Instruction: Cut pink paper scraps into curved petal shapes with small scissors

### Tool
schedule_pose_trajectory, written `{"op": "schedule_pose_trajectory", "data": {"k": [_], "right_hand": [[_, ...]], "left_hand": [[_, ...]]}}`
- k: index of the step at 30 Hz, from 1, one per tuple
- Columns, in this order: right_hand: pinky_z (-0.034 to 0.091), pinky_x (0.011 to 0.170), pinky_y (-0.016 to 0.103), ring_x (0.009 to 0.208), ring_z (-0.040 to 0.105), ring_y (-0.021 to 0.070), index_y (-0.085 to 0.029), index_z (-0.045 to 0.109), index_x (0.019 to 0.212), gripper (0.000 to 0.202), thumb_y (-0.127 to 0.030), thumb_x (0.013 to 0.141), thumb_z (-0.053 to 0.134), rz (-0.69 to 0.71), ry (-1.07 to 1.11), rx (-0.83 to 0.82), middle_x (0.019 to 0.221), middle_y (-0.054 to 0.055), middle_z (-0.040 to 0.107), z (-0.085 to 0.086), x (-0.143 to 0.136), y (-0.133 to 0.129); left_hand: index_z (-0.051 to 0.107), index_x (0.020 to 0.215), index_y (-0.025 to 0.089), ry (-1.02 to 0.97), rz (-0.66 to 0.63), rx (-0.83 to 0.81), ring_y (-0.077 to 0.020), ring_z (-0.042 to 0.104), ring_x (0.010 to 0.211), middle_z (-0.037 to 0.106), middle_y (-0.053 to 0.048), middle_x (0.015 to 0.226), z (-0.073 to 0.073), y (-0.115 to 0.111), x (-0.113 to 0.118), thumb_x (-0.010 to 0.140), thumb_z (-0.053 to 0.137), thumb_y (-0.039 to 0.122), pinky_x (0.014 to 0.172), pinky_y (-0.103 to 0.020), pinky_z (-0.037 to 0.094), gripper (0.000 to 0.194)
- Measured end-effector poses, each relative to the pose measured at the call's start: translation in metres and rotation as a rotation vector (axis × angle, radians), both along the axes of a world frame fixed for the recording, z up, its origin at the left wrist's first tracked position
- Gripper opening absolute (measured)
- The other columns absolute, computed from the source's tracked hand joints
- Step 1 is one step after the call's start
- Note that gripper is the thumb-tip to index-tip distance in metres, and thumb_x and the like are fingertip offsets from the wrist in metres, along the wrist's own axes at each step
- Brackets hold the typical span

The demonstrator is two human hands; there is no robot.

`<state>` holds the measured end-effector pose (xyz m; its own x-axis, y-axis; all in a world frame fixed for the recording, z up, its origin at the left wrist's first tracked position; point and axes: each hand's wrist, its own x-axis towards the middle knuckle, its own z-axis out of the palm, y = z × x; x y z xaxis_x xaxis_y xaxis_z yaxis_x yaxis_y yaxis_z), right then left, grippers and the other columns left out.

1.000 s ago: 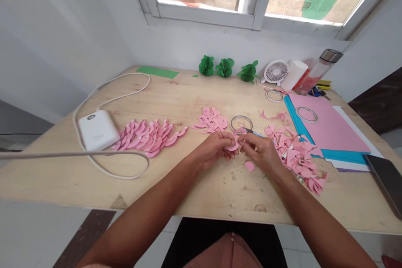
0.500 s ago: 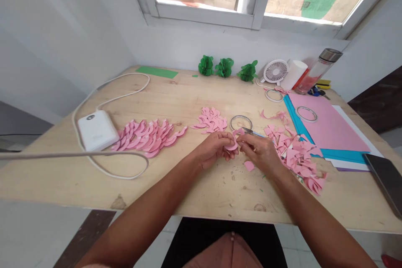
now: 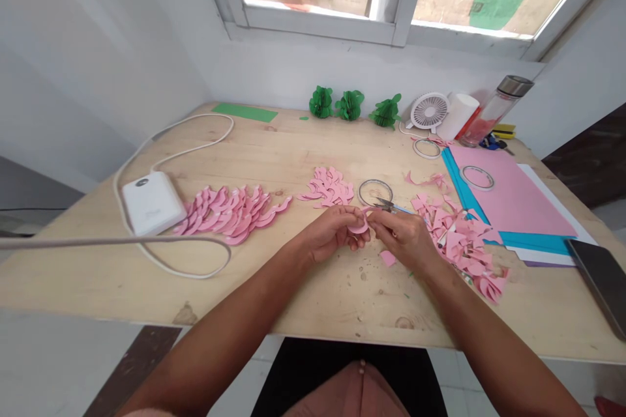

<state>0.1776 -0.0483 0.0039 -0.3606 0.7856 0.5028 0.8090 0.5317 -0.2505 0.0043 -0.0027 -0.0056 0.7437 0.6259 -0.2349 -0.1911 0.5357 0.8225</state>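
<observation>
A small curved pink paper piece (image 3: 358, 227) is pinched between my two hands above the front middle of the table. My left hand (image 3: 337, 232) grips its left side, and the fingertips of my right hand (image 3: 397, 232) close on its right end. Just beyond my hands lie scissors (image 3: 385, 204), their blades showing and the rest partly hidden, with a roll of tape (image 3: 375, 192) beside them. A small heap of wavy pink paper cutouts (image 3: 328, 187) sits past my left hand. Pink paper scraps (image 3: 464, 241) are piled right of my right hand.
Overlapping pink wavy strips (image 3: 232, 212) lie left, near a white power bank (image 3: 152, 203) and its looping cable. Coloured sheets (image 3: 513, 192) and a phone (image 3: 596, 283) lie right. Green paper shapes (image 3: 349, 105), a small fan (image 3: 429, 111) and a bottle (image 3: 496, 111) stand at the back.
The paper piece has been bent over and lowered between my fingers, so its upper curl shows less. My right hand has shifted slightly, uncovering more of the scissors' blades.
</observation>
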Motion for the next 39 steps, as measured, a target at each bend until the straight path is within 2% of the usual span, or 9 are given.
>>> {"op": "schedule_pose_trajectory", "data": {"k": [16, 31, 39], "right_hand": [[0.031, 0.054, 0.023, 0.049, 0.043, 0.0083, -0.019, 0.065, 0.075, 0.028, -0.016, 0.090, 0.042, 0.073, -0.177, 0.172, 0.054, -0.002, 0.057, 0.0069, 0.0010, -0.0009], [0.031, 0.054, 0.024, 0.050, 0.048, 0.0091, -0.019, 0.065, 0.079, 0.026, -0.018, 0.090, 0.041, 0.061, -0.156, 0.150, 0.060, 0.001, 0.062, 0.0056, 0.0006, -0.0015], [0.029, 0.054, 0.025, 0.051, 0.046, 0.0105, -0.017, 0.059, 0.071, 0.026, -0.017, 0.089, 0.040, 0.055, -0.187, 0.122, 0.057, 0.000, 0.057, 0.0074, -0.0017, -0.0030]], "left_hand": [[0.054, 0.067, 0.013, -0.081, -0.083, -0.062, -0.0104, 0.055, 0.050, 0.061, -0.004, 0.061, -0.0009, 0.0023, -0.0019, 0.068, 0.059, 0.020, 0.047, -0.021, 0.039, 0.009], [0.059, 0.073, 0.011, -0.044, -0.062, 0.010, -0.0109, 0.055, 0.052, 0.062, -0.006, 0.063, 0.0011, 0.0011, -0.0020, 0.070, 0.058, 0.023, 0.048, -0.021, 0.039, 0.012], [0.058, 0.072, 0.011, -0.003, -0.029, 0.050, -0.0103, 0.055, 0.054, 0.062, -0.006, 0.066, 0.0033, -0.0015, -0.0004, 0.071, 0.058, 0.020, 0.048, -0.020, 0.039, 0.009]]}}
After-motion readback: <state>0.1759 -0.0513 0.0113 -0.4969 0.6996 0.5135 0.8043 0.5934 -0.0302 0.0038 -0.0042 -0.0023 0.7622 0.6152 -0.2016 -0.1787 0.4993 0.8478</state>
